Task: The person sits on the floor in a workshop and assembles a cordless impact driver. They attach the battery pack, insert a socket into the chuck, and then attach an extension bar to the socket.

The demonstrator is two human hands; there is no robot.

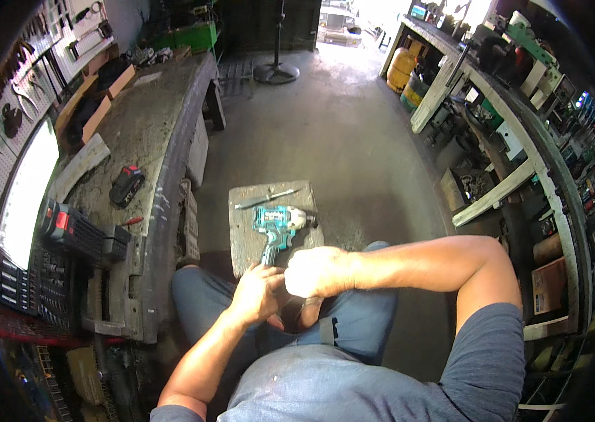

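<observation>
Teal plastic drill, both hands gripping base.

workshop, tool pegboard, cluttered workbench

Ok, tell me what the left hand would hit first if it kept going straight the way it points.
Probably the teal drill on the small grey slab: the left hand points up toward its handle, seemingly already touching the base; depth is unclear.
</observation>
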